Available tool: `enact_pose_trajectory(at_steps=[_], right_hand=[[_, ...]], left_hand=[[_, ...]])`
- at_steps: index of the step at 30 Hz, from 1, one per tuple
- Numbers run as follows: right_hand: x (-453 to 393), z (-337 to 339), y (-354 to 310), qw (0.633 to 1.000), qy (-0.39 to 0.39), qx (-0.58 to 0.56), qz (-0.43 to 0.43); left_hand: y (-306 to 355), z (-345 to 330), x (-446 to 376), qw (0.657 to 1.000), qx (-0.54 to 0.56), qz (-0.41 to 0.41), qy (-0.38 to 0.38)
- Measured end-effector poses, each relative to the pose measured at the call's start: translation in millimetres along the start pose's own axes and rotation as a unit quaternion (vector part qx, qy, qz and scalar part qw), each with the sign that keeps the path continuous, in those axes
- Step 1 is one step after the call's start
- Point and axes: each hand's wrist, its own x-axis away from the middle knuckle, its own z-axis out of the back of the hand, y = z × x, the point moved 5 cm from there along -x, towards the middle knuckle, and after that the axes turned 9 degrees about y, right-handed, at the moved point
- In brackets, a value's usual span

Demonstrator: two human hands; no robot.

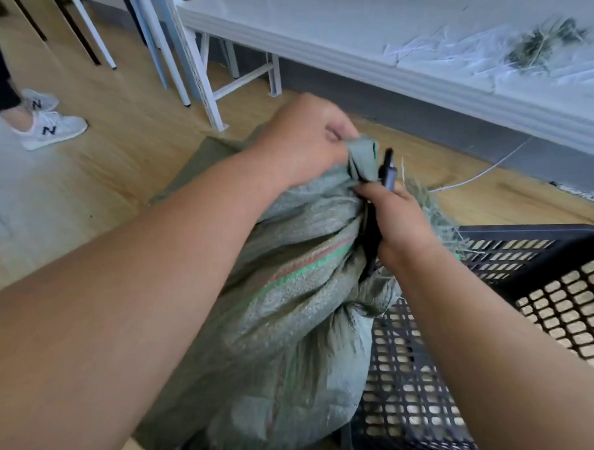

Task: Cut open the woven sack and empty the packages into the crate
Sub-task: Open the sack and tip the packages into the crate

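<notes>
A big grey-green woven plastic sack (pixel 296 293) with a thin red and green stripe sits in the middle of the view, fat and full, with its bottom half lying over the left edge of a black plastic crate with a grid of holes (pixel 538 289); the crate is at about 4 o'clock from the sack, and no packages show in the parts of it that can be seen. The left hand (pixel 302 140) is at 12 o'clock above the sack, closed tight in a fist round the bunched-up neck of the sack, pulling it up into a little twist. The right hand (pixel 401 219) is just at 3 o'clock from that twist, curled shut round a dark cutting tool with a grey tip (pixel 388 171); the tip sticks up and touches the bunched neck right beside the left hand's fingers. Loose frayed green threads (pixel 435 210) hang out behind the right hand. At 1 o'clock there is a long white table (pixel 330 42) with a small pile of cut green strands (pixel 548 42) on it; at 10 o'clock another person's grey and white sneakers (pixel 44 125) stand on the light wooden floor (pixel 130 122).
</notes>
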Motion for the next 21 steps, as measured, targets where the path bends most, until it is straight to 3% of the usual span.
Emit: enact_pose_trajectory(at_steps=[2,4,6,7,9,12,15,19,21], right_hand=[[-7,21,9,0.996,0.066,-0.018,-0.051],[-9,44,24,0.988,0.116,0.025,-0.096],[-4,61,40,0.98,0.145,0.051,-0.127],[-2,67,48,0.977,0.152,0.054,-0.139],[4,75,55,0.975,0.161,0.056,-0.143],[13,84,52,0.975,0.167,0.075,-0.123],[17,94,50,0.975,0.164,0.1,-0.111],[24,107,56,0.971,0.162,0.139,-0.111],[25,114,61,0.964,0.176,0.157,-0.125]], left_hand=[[-16,-4,3,0.996,0.001,0.029,-0.085],[-41,7,-2,0.997,-0.012,0.061,-0.044],[-67,16,-10,0.991,-0.098,0.084,0.028],[-78,12,-12,0.984,-0.154,0.091,0.023],[-92,-8,-7,0.966,-0.238,0.099,-0.029],[-96,-48,3,0.953,-0.269,0.089,-0.104],[-90,-77,1,0.943,-0.301,0.056,-0.128],[-87,-92,-13,0.93,-0.357,-0.007,-0.087],[-83,-85,-20,0.944,-0.328,0.032,-0.028]])
